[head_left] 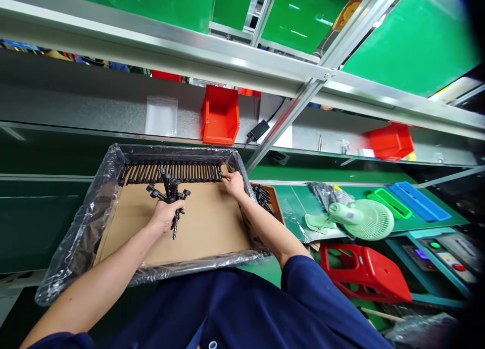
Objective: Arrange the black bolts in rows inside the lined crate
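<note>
Arrangement step, probably: clasps black parts [173,190] in left hand [165,213], pinches another part [221,174] in right hand [234,185] at end of row [182,173]; next needs careful aligning.

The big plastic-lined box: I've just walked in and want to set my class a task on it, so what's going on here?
A person's left hand grips a bunch of black screw-like pieces above the box. The right hand is at the right end of a row of similar pieces along the box's far side. Bare cardboard shows nearer the person.
</note>
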